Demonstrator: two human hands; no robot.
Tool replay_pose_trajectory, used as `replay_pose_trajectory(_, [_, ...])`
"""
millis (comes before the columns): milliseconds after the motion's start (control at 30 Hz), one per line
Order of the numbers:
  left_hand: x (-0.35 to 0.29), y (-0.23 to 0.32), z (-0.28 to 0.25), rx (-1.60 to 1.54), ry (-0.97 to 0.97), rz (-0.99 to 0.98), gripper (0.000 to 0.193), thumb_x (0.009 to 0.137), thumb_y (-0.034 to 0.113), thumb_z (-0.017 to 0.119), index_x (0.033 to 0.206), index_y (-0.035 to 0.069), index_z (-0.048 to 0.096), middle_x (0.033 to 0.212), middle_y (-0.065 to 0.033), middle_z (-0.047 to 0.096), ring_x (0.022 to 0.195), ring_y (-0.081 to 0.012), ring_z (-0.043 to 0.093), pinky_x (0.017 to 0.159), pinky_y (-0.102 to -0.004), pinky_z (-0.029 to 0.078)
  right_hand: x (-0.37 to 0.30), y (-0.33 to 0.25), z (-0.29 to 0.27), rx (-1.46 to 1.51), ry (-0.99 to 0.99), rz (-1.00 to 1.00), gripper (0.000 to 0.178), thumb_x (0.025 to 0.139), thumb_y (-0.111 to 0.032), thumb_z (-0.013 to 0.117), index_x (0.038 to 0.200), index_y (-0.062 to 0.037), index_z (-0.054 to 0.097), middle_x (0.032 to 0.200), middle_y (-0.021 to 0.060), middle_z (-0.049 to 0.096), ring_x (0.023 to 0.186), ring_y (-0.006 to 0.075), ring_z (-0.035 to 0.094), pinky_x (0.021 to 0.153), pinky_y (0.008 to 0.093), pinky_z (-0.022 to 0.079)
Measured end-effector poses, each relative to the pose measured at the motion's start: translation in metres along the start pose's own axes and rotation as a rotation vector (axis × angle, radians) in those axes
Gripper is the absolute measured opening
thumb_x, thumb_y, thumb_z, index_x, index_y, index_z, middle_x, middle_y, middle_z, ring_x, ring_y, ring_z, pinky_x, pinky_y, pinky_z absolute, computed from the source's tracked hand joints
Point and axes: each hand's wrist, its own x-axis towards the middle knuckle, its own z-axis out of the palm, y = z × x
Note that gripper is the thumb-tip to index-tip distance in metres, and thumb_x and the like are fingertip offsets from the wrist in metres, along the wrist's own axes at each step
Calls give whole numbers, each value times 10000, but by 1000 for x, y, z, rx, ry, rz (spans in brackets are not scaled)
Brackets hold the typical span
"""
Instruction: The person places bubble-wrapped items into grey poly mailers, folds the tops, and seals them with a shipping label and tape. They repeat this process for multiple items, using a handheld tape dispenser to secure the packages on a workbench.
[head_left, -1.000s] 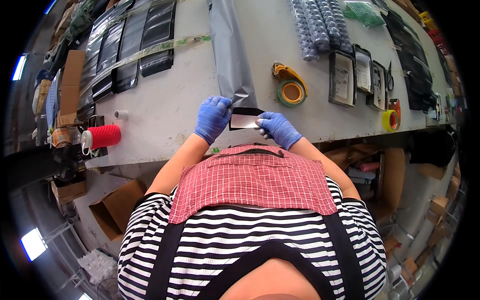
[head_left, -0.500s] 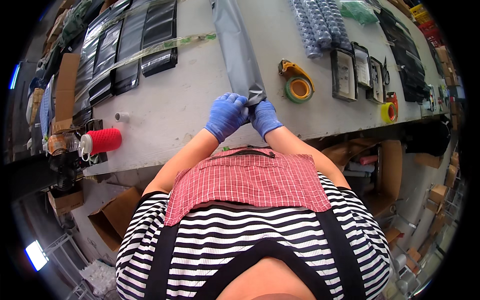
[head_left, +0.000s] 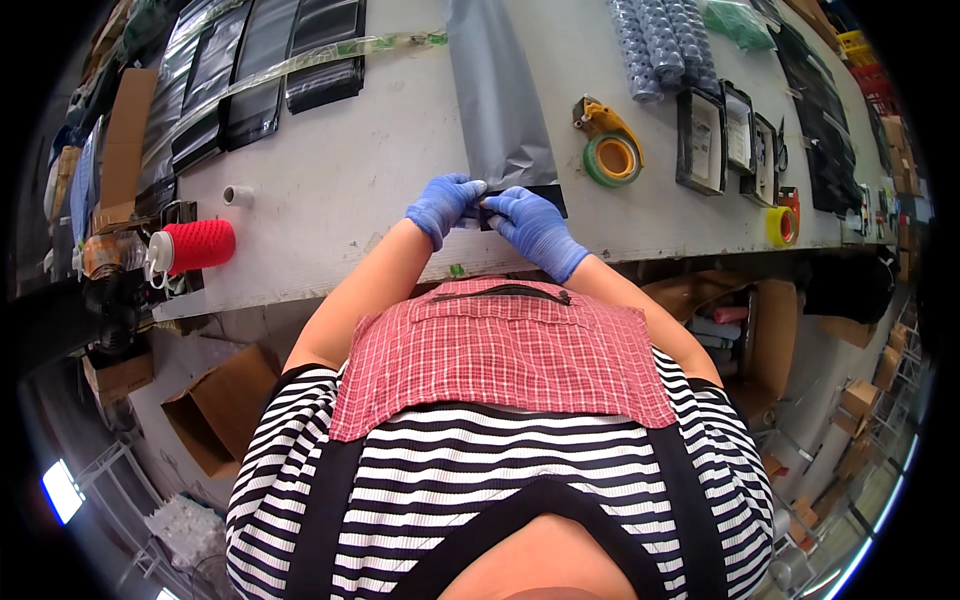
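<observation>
Bag (head_left: 505,95) of grey plastic, lying on the bench (head_left: 395,140), looks light, limp and slippery, best gripped at its near-left corner, where left hand (head_left: 441,210) and right hand (head_left: 537,228) pinch it between fingers.

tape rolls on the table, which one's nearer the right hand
The green roll in the yellow-orange dispenser; the yellow roll sits much farther right.

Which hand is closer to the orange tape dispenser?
The right. The right hand is nearer the person and a little left of the tape dispenser; the left hand is farther to its left, beyond the right hand.
</observation>
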Motion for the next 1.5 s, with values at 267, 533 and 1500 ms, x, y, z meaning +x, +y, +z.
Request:
replay_pose_trajectory(267, [7, -8, -4, -6, 50, 13, 186, 954, 234, 613, 971, 55, 659, 834, -56, 678, 681, -158, 645, 561, -291, 547, -14, -7, -12, -5, -37, -59, 92, 861, -144, 644, 924, -78, 651, 920, 120, 633, 874, 315, 627, 789, 408, 517])
replay_pose_trajectory(533, [0, 1, 3, 22, 20, 6, 175, 933, 225, 637, 931, 52, 665, 815, -58, 670, 684, -161, 647, 585, -287, 567, -9, -5, -22, 4, 124, -56, 199, 901, -199, 630, 1053, -82, 681, 939, 129, 638, 886, 323, 627, 809, 398, 513])
replay_pose_trajectory(1500, [3, -11, -13, 73, 43, -1, 178, 934, 211, 645, 964, 36, 653, 794, -66, 662, 702, -163, 655, 591, -297, 557, -66, 24, -44, 118, 2, -42, 136, 860, -153, 652, 867, -36, 582, 838, 153, 583, 801, 352, 584, 710, 423, 482])
